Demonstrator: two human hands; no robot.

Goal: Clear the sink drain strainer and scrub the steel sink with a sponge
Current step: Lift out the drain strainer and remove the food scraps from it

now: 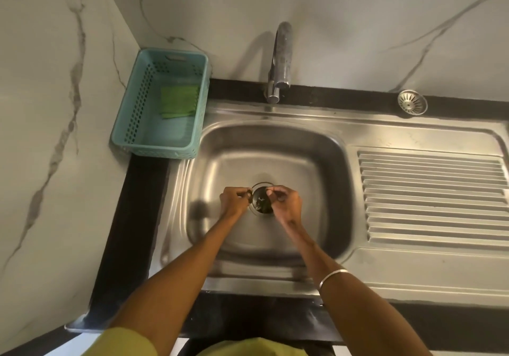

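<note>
Overhead view of a rectangular stainless-steel sink (275, 146) with a ribbed draining board (432, 195) on its right side. Both forearms reach into the basin and meet over the round drain opening (261, 200) at its centre. The left hand (234, 200) has its fingers curled together, the tips pinching a small dark object at the drain's left rim; what that object is cannot be made out. The right hand (285, 202) also has its fingers bent inward, thumb against forefinger, above the drain's right edge; whether anything lies between them cannot be told. Dark green debris shows inside the drain, partly hidden by both hands. A round perforated steel strainer (412, 103) lies apart on the black counter ledge behind the draining board, near the right edge. A flat green scrubbing sponge (179, 102) lies inside a turquoise perforated plastic basket (132, 102) at the basin's far left corner. A chrome tap (281, 60) rises behind the basin. A thin silver bangle (332, 275) circles the right forearm. A yellow-green sleeve (124, 342) is cut off at the lower edge.
</note>
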